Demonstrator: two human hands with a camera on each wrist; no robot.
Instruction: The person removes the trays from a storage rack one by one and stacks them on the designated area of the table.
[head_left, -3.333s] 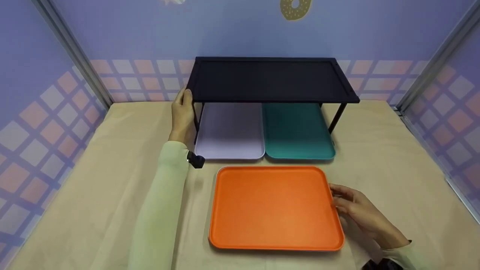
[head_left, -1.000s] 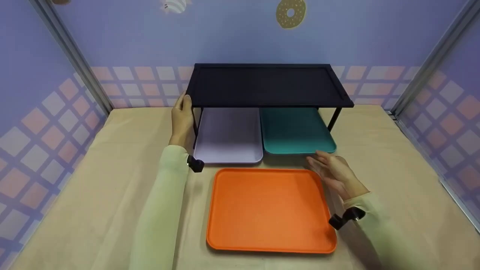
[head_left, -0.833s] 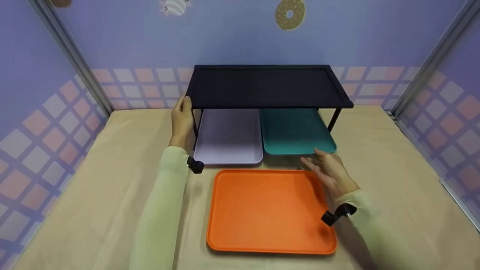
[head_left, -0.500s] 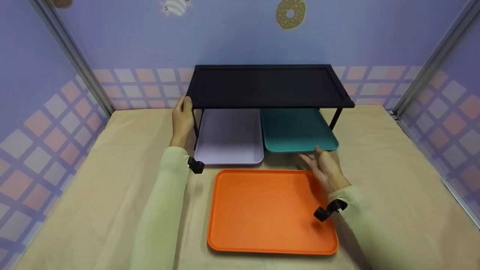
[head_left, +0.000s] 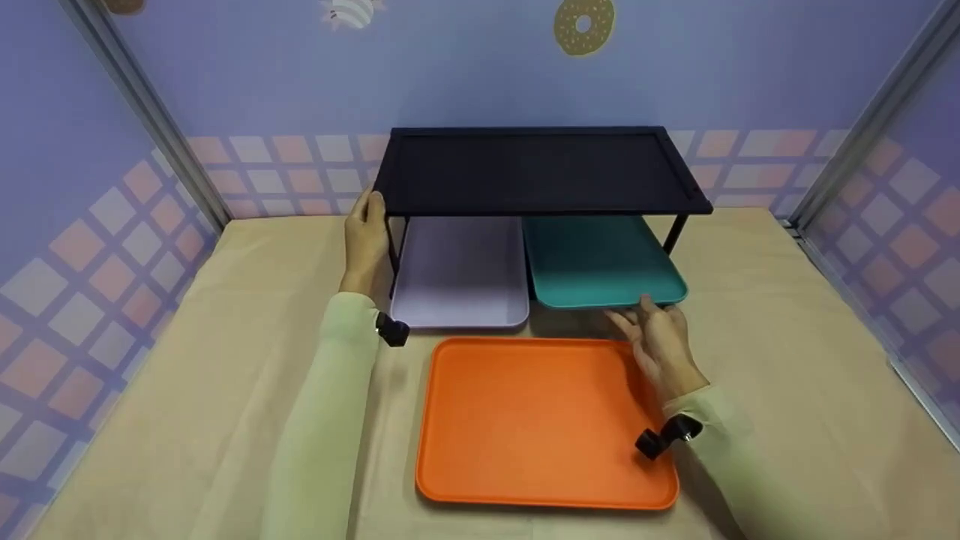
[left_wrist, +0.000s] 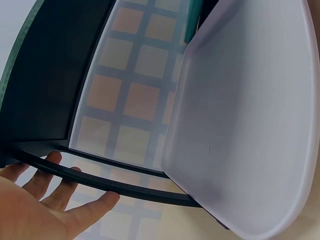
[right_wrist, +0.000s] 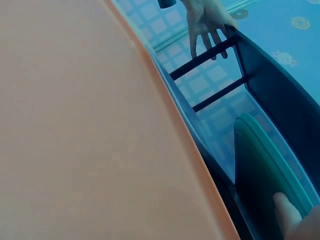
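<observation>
My left hand (head_left: 364,238) rests against the left side of a black shelf (head_left: 532,172). Its fairly straight fingers touch the shelf's leg (left_wrist: 130,192) in the left wrist view. My right hand (head_left: 660,337) pinches the front edge of a teal tray (head_left: 604,266) near its right corner, thumb on the rim and fingers beneath. The tray's front is raised off the table, while its back is hidden under the shelf top. Beside it, a lilac tray (head_left: 460,277) lies partly under the shelf. Nearer to me lies an orange tray (head_left: 544,424), below my right wrist.
A beige cloth (head_left: 225,375) covers the table. Purple walls with a checked band enclose it at the back (head_left: 480,67) and both sides. The shelf's right leg (head_left: 674,234) stands close to the teal tray's right edge.
My right hand has left the orange tray's right edge and moved forward to the teal tray. It now holds that tray's front edge, which has risen and shifted slightly right. My left hand stays at the shelf.
</observation>
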